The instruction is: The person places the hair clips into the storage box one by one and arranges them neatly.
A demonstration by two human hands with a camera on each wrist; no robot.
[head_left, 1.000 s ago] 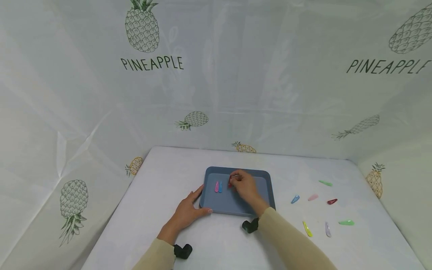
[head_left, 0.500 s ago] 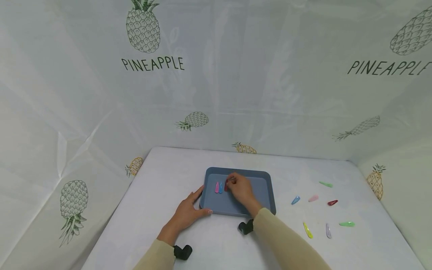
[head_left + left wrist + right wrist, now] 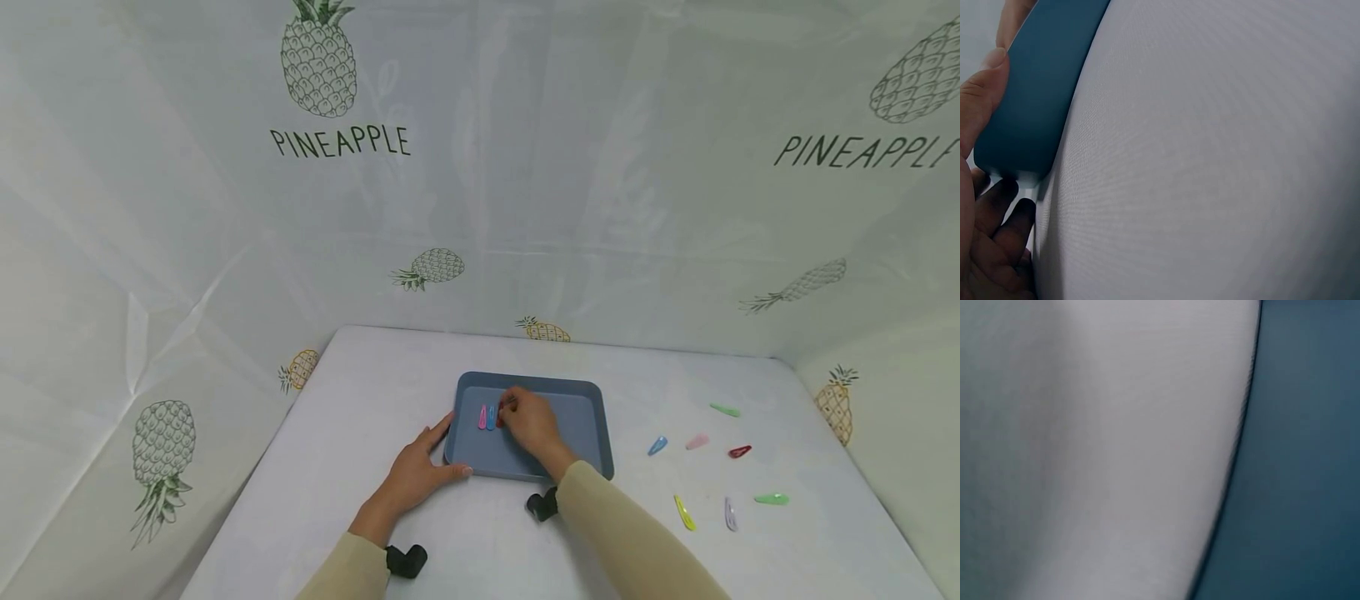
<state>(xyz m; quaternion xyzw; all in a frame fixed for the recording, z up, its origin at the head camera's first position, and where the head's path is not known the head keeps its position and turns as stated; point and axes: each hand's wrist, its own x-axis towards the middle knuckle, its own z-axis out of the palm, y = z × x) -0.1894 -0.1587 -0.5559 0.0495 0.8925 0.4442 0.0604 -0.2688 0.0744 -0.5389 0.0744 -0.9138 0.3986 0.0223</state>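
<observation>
two clips (image 3: 491, 417) lie in the tray (image 3: 480, 457), right hand (image 3: 531, 418) pinching a third (image 3: 500, 422), left hand (image 3: 413, 473) straight-fingered against the tray, seven others (image 3: 697, 442) outside, right of it.

backdrop: pale, glossy sheeting (image 3: 525, 196), across the upper frame and down both sides. print: dark-outlined pineapples (image 3: 318, 68); lettering (image 3: 340, 142), "pineapple", upper left and upper right; yellow pineapples (image 3: 303, 369) by the table (image 3: 390, 367). creases (image 3: 132, 342): middle left. table: white top, lower centre. light: soft, faint sheen at upper centre.
</observation>
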